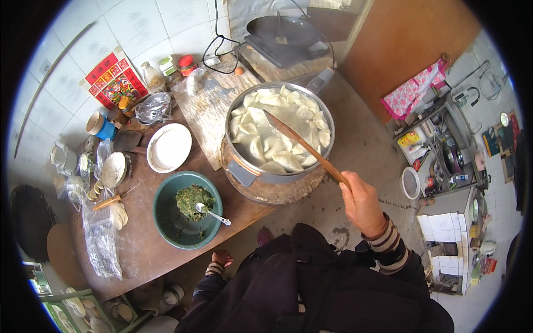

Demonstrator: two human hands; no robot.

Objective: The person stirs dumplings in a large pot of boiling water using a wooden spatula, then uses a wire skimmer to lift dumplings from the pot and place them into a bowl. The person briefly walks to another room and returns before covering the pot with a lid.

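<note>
My right hand (363, 204) is closed around the handle of a wooden spatula (302, 143). Its far end reaches over a large grey pot (327, 150) full of dumplings (286, 161) in cloudy liquid. Whether the tip dips into the liquid is hard to tell. The pot stands on a round wooden block (266, 195) at the table's right edge. By the table's front edge, my left hand (222, 257) hangs low with loosely bent fingers and nothing visible in it. Nearest to it is a green basin (161, 225) holding chopped green filling (193, 201) and a spoon (214, 215).
Left of the pot, a white bowl (169, 147) and a floured board (214, 100) lie on the brown table (145, 266). Plastic bags (102, 244), dough rounds (119, 215) and jars (152, 77) crowd its left and back. A cluttered shelf (444, 150) stands at the right.
</note>
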